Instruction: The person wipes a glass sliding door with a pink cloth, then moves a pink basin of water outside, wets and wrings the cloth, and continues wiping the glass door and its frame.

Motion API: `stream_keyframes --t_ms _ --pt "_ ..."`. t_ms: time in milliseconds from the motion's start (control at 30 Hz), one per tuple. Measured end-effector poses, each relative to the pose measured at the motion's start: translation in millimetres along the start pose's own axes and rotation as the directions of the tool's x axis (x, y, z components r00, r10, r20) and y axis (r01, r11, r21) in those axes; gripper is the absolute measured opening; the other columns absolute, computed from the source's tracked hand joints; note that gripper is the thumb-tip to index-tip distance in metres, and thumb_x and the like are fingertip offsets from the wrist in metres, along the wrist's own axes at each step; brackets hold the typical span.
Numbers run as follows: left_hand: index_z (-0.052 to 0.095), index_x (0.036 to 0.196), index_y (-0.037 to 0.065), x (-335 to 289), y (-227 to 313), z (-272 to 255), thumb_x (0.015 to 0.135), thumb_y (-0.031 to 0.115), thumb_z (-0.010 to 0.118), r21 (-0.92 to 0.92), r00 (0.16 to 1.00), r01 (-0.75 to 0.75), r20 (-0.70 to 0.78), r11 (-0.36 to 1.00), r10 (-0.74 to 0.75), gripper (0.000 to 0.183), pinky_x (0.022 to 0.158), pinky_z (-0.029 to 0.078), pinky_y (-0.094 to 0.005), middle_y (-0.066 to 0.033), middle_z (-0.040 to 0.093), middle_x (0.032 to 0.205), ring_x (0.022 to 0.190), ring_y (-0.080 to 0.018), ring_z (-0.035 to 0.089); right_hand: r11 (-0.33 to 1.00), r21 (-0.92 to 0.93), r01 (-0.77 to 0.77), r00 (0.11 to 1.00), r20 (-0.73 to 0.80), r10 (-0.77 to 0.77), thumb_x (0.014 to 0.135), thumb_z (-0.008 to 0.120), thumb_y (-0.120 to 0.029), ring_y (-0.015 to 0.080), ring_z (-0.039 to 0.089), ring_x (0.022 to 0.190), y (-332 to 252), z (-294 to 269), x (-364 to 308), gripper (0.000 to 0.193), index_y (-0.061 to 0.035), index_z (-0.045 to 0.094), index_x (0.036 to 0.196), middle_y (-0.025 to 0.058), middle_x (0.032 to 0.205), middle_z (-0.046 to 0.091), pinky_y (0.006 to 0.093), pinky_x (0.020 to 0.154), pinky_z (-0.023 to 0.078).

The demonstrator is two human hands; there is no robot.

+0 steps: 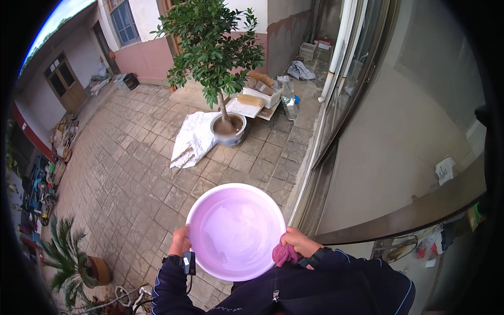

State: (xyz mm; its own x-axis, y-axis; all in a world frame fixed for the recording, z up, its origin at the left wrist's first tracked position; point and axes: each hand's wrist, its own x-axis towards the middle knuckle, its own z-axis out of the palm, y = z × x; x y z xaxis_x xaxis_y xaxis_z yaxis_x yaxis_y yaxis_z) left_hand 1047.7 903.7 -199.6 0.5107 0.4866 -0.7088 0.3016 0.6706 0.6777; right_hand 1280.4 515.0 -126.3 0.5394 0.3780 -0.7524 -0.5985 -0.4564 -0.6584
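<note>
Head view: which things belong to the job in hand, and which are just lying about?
In hand:
- lilac basin, rim held by left hand and right hand
- pink cloth, at the right hand

Apparently just lying or standing about:
- potted tree
- white sheeting beside its pot
- potted palm

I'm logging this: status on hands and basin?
Left hand gripping lilac basin. Right hand gripping it too, with pink cloth. Water apparently inside. Potted tree ahead, apart.
</note>
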Motion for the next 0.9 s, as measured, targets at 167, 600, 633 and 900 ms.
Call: stream_keyframes --t_ms 167,600,633,900 --pt "0.057 0.111 -0.011 121.1 40.6 42.3 0.092 0.019 0.061 -0.120 0.981 0.030 -0.187 0.992 -0.052 0.035 0.068 0.052 -0.0456 -0.0192 0.065 0.104 0.084 -0.0316 0.065 0.998 -0.035 0.045 0.987 -0.156 -0.050 0.057 0.056 0.009 0.0244 0.061 0.076 -38.1 39.4 60.2 0.042 0.0042 0.063 0.098 0.0108 0.085 0.062 0.0333 0.060 0.049" --pt "0.057 0.110 -0.010 283.7 186.1 92.0 0.092 0.015 0.060 0.056 0.999 0.038 -0.010 0.998 -0.038 0.030 0.066 0.053 -0.0428 -0.0174 0.064 0.102 0.080 -0.0290 0.064 0.984 0.170 0.060 0.974 -0.227 -0.020 0.054 0.058 0.011 0.0268 0.062 0.076 -129.5 69.7 182.5 0.041 0.0036 0.065 0.094 0.0124 0.085 0.064 0.0363 0.061 0.049" --pt "0.056 0.111 -0.010 292.1 191.1 103.6 0.092 0.015 0.060 0.027 0.998 0.056 -0.003 0.998 -0.056 0.031 0.068 0.053 -0.0428 -0.0176 0.064 0.103 0.081 -0.0291 0.064 0.982 0.187 0.025 0.968 -0.249 0.022 0.054 0.059 0.011 0.0271 0.062 0.076 -134.1 67.8 193.1 0.042 0.0034 0.065 0.094 0.0127 0.085 0.064 0.0367 0.061 0.049" --pt "0.061 0.097 -0.005 374.5 244.5 178.1 0.094 0.023 0.059 0.372 0.993 -0.031 0.114 0.928 -0.012 0.029 0.057 0.050 -0.0364 -0.0097 0.063 0.086 0.070 -0.0199 0.061 0.974 0.225 0.025 0.898 -0.432 0.077 0.054 0.056 0.010 0.0282 0.063 0.078 -132.0 80.0 267.9 0.047 0.0019 0.064 0.100 0.0135 0.087 0.066 0.0375 0.061 0.049"
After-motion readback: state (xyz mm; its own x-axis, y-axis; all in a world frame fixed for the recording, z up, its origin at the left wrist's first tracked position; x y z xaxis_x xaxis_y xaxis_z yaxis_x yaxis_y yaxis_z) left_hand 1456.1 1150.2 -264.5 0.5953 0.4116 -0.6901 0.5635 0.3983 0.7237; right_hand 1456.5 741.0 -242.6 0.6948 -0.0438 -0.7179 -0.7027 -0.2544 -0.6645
